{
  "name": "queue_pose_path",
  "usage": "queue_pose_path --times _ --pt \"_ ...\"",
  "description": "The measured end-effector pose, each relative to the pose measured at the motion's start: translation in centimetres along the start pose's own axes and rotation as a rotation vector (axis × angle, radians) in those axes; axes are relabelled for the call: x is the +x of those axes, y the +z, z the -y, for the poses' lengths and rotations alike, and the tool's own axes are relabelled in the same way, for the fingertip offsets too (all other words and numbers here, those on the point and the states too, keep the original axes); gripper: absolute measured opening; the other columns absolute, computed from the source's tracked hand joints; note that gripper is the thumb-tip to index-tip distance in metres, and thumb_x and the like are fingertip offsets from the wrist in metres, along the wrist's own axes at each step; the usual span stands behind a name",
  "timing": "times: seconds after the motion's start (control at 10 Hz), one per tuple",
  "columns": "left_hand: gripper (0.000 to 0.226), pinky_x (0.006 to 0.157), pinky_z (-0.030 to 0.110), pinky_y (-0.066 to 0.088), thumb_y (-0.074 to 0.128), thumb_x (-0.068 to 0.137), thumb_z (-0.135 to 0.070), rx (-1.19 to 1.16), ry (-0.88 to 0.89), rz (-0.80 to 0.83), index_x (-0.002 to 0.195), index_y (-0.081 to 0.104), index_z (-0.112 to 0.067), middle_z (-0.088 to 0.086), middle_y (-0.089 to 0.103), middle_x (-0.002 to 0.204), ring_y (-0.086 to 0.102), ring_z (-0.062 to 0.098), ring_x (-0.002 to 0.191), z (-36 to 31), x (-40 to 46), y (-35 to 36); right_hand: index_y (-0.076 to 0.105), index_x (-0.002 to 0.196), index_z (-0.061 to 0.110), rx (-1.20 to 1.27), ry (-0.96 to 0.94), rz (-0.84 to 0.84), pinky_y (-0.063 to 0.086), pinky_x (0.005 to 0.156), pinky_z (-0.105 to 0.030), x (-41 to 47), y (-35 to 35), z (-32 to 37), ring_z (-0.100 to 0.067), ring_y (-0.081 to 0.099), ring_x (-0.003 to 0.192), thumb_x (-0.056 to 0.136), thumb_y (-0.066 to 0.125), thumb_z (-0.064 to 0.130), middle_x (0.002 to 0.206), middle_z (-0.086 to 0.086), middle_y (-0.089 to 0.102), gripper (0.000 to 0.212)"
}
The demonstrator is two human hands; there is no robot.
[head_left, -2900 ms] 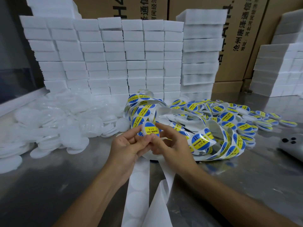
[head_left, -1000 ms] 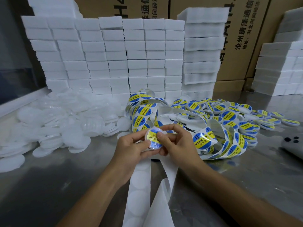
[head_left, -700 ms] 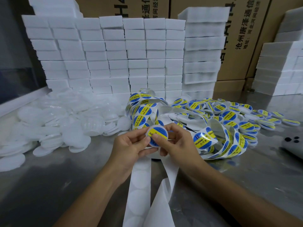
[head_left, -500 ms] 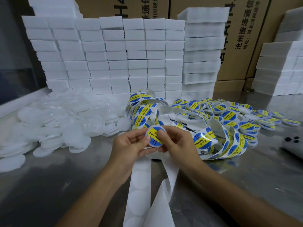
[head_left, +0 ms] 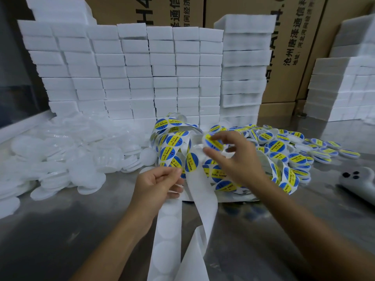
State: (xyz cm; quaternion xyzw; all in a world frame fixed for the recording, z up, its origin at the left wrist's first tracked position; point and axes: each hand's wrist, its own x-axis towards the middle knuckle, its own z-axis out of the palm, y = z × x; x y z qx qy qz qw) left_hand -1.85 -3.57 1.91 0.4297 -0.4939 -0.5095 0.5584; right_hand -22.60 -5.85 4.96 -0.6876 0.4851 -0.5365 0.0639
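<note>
Head: right hand (head_left: 237,161) pinched labelled lid (head_left: 213,141), left hand (head_left: 156,185) pinched strip (head_left: 200,191); I reckoned lid should land label-up on pile (head_left: 296,157).

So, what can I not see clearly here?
All in the head view:
The lid in the right hand: motion blur, its print is unreadable.
The strip in the left hand: partly hidden by the fingers.
The phone: cut by the right edge.
Box lettering: cut by the top edge.

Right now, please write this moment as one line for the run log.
left hand: pinches white paper sticker strip | right hand: holds round plastic lid with blue-yellow label | step: lid labelled, not yet put down
</note>
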Motion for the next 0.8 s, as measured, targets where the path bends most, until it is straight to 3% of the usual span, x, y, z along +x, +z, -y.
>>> queue_pose_path --times 0.1,0.2,0.3,0.4,0.5,0.6,0.7,0.8 --pt "0.006 0.058 0.025 0.056 0.069 0.088 -0.013 0.09 -0.009 -0.078 0.085 0.073 -0.01 0.005 0.072 0.067 0.064 0.016 0.057 0.7 0.6 -0.4 0.067 0.098 0.027 -0.118 0.188 -0.025 0.053 0.083 -0.034 3.6 -2.2 -2.1 -0.009 0.061 0.099 0.081 0.076 0.044 0.104 0.01 0.066 0.025" --pt "0.01 0.059 0.022 0.054 0.07 0.087 -0.01 0.256 0.05 -0.111 0.079 0.073 -0.016 0.004 0.072 0.066 0.065 0.012 0.058 1.5 0.8 -0.8 0.07 0.097 0.018 -0.3 0.275 -0.033 0.052 0.078 -0.036 6.8 -3.5 -4.6 -0.019 0.062 0.092 0.083 0.075 0.043 0.105 -0.003 0.067 0.029" --pt "0.015 0.067 0.025 0.055 0.071 0.084 -0.011 0.52 0.165 -0.078 0.074 0.073 -0.022 -0.002 0.072 0.066 0.068 0.01 0.066 2.2 0.8 -1.0 0.068 0.09 0.013 -0.461 0.366 0.039 0.05 0.069 -0.034 8.7 -3.9 -7.5 -0.022 0.062 0.08 0.084 0.075 0.039 0.094 -0.006 0.069 0.028" --pt "0.013 0.058 0.011 0.046 0.071 0.084 -0.016 0.69 0.251 -0.014 0.075 0.071 -0.026 -0.006 0.068 0.065 0.061 0.001 0.06 2.4 0.6 -1.1 0.067 0.084 0.01 -0.56 0.441 0.089 0.045 0.064 -0.03 9.1 -3.9 -10.0 -0.021 0.059 0.073 0.086 0.073 0.034 0.084 -0.009 0.069 0.025" --pt "0.016 0.055 0.008 0.042 0.071 0.084 -0.02 0.755 0.29 0.023 0.073 0.066 -0.031 -0.007 0.065 0.062 0.058 0.0 0.06 2.6 0.5 -1.1 0.069 0.077 0.001 -0.597 0.488 0.182 0.037 0.052 -0.026 9.0 -3.5 -11.8 -0.021 0.053 0.062 0.091 0.066 0.025 0.067 -0.013 0.061 0.028" --pt "0.018 0.057 0.008 0.042 0.072 0.083 -0.021 0.761 0.297 0.046 0.073 0.064 -0.035 -0.009 0.064 0.063 0.057 -0.001 0.062 2.9 0.7 -1.1 0.046 0.057 0.008 -0.621 0.5 0.26 0.026 0.047 -0.027 9.0 -3.1 -12.1 -0.019 0.041 0.053 0.095 0.052 0.015 0.053 -0.008 0.042 0.039" --pt "0.017 0.061 0.01 0.045 0.071 0.084 -0.021 0.808 0.318 0.085 0.075 0.065 -0.034 -0.011 0.065 0.066 0.059 -0.001 0.069 3.0 0.7 -1.3 0.047 0.058 0.009 -0.597 0.45 0.255 0.032 0.049 -0.026 9.4 -3.1 -11.2 -0.018 0.043 0.054 0.097 0.049 0.016 0.055 -0.007 0.045 0.04" --pt "0.01 0.063 0.012 0.046 0.069 0.085 -0.02 0.845 0.357 0.084 0.078 0.071 -0.027 -0.016 0.065 0.07 0.06 0.001 0.07 2.7 0.6 -1.5 0.068 0.084 0.009 -0.504 0.396 0.204 0.051 0.066 -0.032 9.1 -2.8 -10.0 -0.022 0.062 0.071 0.096 0.057 0.027 0.077 -0.009 0.068 0.024"
